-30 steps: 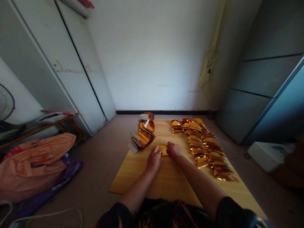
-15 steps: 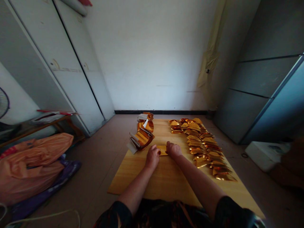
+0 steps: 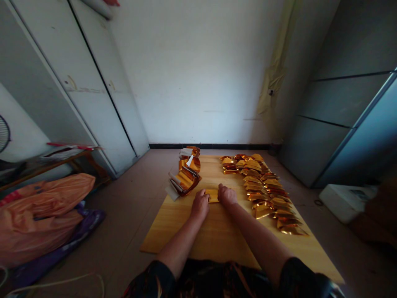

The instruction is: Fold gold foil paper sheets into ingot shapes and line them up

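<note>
A small folded piece of gold foil paper [image 3: 212, 196] lies near the middle of a pale wooden board [image 3: 173, 236] on the floor. My left hand [image 3: 200, 205] and my right hand [image 3: 227, 195] grip it from either side, covering its ends. To the left of my hands is a loose stack of orange-gold foil sheets with white paper [image 3: 185, 181]. Rows of folded gold foil pieces [image 3: 263, 188] cover the board's right side, just beyond my right hand.
The board sits on a tiled floor. A peach plastic bag [image 3: 40, 219] and purple cloth [image 3: 77, 236] lie at the left, below a low wooden stand [image 3: 62, 159]. White cabinet doors [image 3: 93, 82] rise at the left, a grey cabinet [image 3: 335, 124] at the right, and a white box [image 3: 347, 203] sits low on the right.
My view has shifted slightly. My hands have stayed on the gold foil piece, with only small movement at the fingers.
</note>
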A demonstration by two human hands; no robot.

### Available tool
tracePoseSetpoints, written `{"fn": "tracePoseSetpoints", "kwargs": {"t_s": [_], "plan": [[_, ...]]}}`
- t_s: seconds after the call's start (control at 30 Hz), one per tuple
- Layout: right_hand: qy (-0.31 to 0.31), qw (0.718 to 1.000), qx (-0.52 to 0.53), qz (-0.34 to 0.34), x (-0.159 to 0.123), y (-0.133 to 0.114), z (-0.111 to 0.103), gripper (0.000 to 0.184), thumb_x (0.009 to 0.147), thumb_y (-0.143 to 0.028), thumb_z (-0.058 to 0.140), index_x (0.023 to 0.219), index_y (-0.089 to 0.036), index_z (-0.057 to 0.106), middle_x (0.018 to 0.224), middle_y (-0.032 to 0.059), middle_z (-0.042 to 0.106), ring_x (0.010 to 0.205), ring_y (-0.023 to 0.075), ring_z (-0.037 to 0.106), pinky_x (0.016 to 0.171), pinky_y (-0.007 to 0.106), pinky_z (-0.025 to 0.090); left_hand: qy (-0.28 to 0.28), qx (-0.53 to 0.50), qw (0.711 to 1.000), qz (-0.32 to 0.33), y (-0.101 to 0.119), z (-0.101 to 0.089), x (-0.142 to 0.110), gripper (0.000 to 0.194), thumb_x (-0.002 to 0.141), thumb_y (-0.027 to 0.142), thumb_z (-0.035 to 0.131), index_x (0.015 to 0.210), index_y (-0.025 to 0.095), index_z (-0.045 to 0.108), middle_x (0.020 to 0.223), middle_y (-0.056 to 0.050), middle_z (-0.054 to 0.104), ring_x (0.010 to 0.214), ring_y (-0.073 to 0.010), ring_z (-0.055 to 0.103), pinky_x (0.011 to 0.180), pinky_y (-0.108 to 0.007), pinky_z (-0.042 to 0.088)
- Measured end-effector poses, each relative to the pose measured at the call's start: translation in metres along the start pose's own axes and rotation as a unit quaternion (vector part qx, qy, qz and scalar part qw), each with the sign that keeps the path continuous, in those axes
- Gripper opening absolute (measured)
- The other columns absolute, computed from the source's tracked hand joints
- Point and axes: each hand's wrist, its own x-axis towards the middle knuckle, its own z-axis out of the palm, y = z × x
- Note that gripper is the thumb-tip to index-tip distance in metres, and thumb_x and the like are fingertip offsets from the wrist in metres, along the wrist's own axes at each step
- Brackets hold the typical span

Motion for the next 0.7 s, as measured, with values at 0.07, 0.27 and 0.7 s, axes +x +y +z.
{"fn": "tracePoseSetpoints", "kwargs": {"t_s": [0.07, 0.27, 0.7], "plan": [[0.002, 1.0, 0.004, 0.003, 0.0, 0.0, 0.001, 0.027, 0.093, -0.018, 0.037, 0.111, -0.013, 0.057, 0.091, 0.0162, 0.069, 0.081, 0.0239, 0.068, 0.068, 0.031, 0.049, -0.003, 0.003, 1.0, -0.008, 0.0, 0.0, 0.001, 0.024, 0.079, 0.004, 0.045, 0.073, 0.016, 0.065, 0.113, -0.01, 0.062, 0.108, -0.0208, 0.054, 0.095, -0.033, 0.042], [0.006, 1.0, 0.008, -0.003, 0.003, 0.003, 0.007, 0.034, 0.093, -0.02, 0.031, 0.114, -0.01, 0.057, 0.093, 0.0191, 0.069, 0.08, 0.0252, 0.067, 0.067, 0.033, 0.05, 0.005, 0.001, 1.0, -0.013, 0.0, 0.0, 0.0, 0.028, 0.076, -0.001, 0.044, 0.074, 0.016, 0.066, 0.114, -0.009, 0.063, 0.109, -0.0206, 0.054, 0.094, -0.032, 0.042], [-0.017, 0.997, 0.032, 0.064, -0.005, 0.008, -0.014, 0.027, 0.089, -0.032, 0.043, 0.109, -0.019, 0.054, 0.098, 0.0117, 0.068, 0.085, 0.021, 0.066, 0.067, 0.027, 0.043, -0.012, 0.107, 0.994, 0.023, 0.012, -0.016, -0.011, 0.025, 0.082, 0.008, 0.045, 0.076, 0.018, 0.067, 0.091, -0.011, 0.063, 0.092, -0.0236, 0.054, 0.082, -0.035, 0.04]]}}
